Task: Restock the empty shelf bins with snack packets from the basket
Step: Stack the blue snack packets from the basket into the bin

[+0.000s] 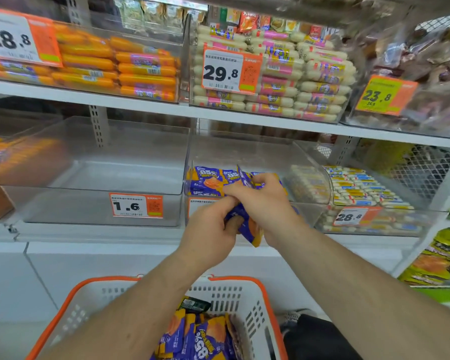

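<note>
Both hands meet just in front of the middle clear bin (257,152), which serves as the landmark here. The left hand (213,227) curls its fingers around a bunch of purple-and-orange snack packets (247,227), and the right hand (263,201) pinches the top of the same bunch — its fingertips reach over the bin's front edge. More packets (208,180) already lie inside the bin's front left. Below the bin, the white basket (244,297) with an orange rim holds further packets (203,339). Left of the bin stands another clear bin (115,157) — tagged 1.6.
</note>
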Demonstrator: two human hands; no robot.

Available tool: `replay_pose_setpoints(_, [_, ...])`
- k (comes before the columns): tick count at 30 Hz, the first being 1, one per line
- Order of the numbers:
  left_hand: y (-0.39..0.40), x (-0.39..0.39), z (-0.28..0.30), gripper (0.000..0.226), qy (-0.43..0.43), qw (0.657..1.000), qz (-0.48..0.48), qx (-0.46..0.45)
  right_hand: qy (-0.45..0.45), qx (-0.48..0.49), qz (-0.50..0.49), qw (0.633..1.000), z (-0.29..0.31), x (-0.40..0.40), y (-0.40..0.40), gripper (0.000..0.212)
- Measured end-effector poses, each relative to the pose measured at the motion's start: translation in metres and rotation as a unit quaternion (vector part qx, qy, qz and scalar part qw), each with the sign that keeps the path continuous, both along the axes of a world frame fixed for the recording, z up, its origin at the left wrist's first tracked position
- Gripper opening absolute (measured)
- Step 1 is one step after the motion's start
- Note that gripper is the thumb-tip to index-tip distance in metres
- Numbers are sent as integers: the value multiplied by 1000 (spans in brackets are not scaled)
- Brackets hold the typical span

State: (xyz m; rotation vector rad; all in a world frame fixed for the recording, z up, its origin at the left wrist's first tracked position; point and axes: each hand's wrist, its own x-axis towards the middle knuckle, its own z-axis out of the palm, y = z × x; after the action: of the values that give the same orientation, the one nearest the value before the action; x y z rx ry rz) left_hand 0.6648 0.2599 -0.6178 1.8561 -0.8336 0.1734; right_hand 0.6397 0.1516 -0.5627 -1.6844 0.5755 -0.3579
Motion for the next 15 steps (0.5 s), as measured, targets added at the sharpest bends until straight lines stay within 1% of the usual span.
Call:
replay_pose_setpoints(2, [-2, 3, 5, 23, -29, 999, 4, -18, 3, 10, -8, 1000, 5, 4, -5, 71])
replay_pose_setpoints(4, [-3, 4, 10, 22, -57, 998, 20, -21, -1, 41, 11, 999, 10, 5, -9, 77])
replay_pose_setpoints(5, [-5, 5, 12, 20, -57, 998, 26, -17, -5, 45, 25, 999, 12, 6, -10, 77])
replay_pose_setpoints(6, [-7, 9, 13, 19, -51, 998, 22, -12, -11, 21, 28, 999, 15, 6, -12, 73])
replay_pose_setpoints(7, [-10, 12, 15, 20, -53, 999, 9, -2, -18, -25, 17, 999, 18, 9, -16, 70])
replay_pose_setpoints(8, [-13, 19, 14, 23, -75, 997, 1, 22, -27, -88, 1, 996, 20, 13, -22, 68])
replay_pose_setpoints(9, [-17, 27, 11, 33, -125, 990, 9, 71, -30, -160, -17, 986, 23, 19, -30, 67])
replay_pose_setpoints(10, [-19, 37, 4, 48, -184, 971, 35, 145, -19, -230, -31, 972, 27, 26, -40, 66])
replay_pose_setpoints(11, [-19, 45, -4, 63, -217, 945, 68, 235, 0, -294, -36, 955, 30, 33, -52, 66])
replay_pose_setpoints(12, [-17, 52, -12, 74, -223, 917, 96, 318, 33, -347, -31, 937, 32, 40, -64, 68])
replay_pose_setpoints(13, [-14, 57, -20, 81, -223, 894, 115, 371, 71, -385, -24, 920, 32, 48, -77, 71])
replay_pose_setpoints(15, [-10, 60, -35, 89, -256, 868, 139, 401, 146, -423, -8, 894, 26, 63, -99, 80])
